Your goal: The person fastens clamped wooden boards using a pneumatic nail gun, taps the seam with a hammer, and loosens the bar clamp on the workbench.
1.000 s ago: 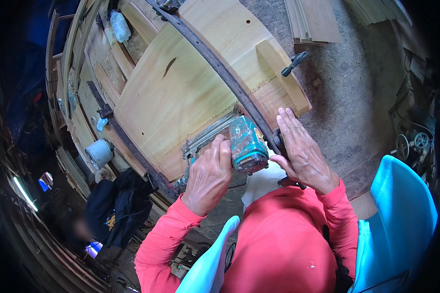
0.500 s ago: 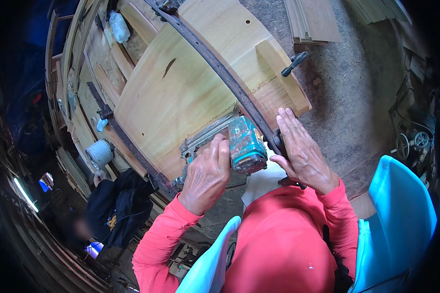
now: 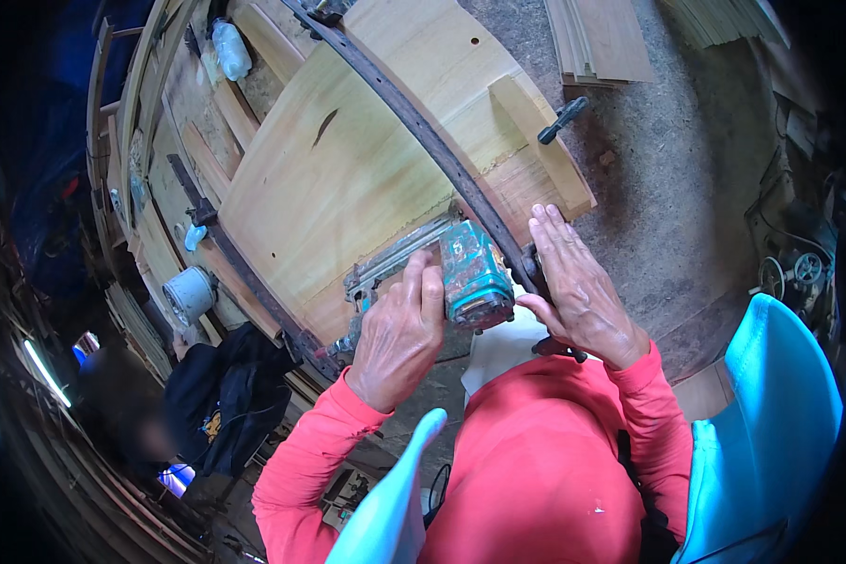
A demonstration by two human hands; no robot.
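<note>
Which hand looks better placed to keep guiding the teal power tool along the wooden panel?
Probably the left. The left hand grips the teal power tool on the wooden panel, while the right hand lies flat and open beside it, over the dark metal band.

The left hand [image 3: 399, 338] covers the near end of the teal power tool [image 3: 475, 277], so its grip and trigger stay out of sight — whether the fingers close round a handle cannot be told. The right hand [image 3: 581, 291] lies over part of the dark metal band [image 3: 414, 127], hiding where band and wooden panel [image 3: 348, 179] meet. The panel's top runs off the upper edge. At lower left a second person [image 3: 150, 423] is blurred — nothing of their hands can be made out.
</note>
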